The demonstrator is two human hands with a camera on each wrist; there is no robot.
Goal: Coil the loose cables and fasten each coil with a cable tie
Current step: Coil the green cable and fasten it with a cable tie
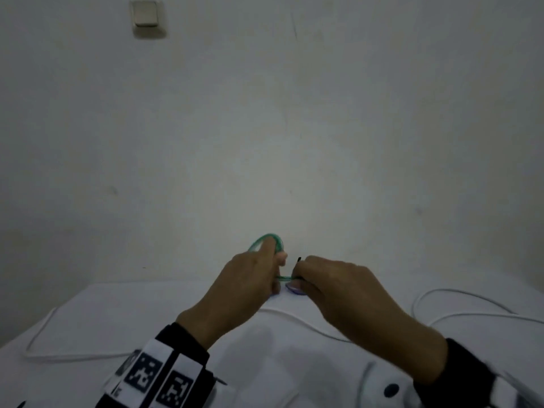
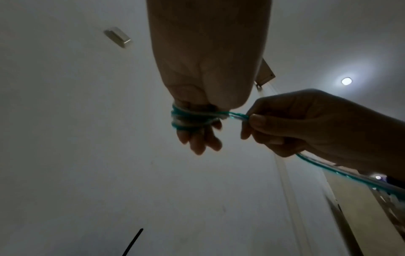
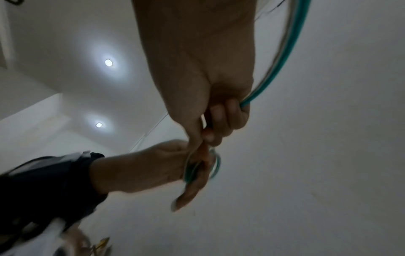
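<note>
While the left hand's fingers point(image 2: 198, 138) stand straight, wrapped in green cable point(image 2: 188, 119), the right hand point(image 1: 338, 285) pinches the cable's free length above the white counter point(image 1: 279, 348). Coiling is underway; next, another wrap, kept taut.

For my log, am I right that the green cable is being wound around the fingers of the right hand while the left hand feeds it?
Not quite: the hands are swapped. The left wrist view shows the green cable wound around the fingers of the left hand, while the right hand pinches and feeds it.
</note>
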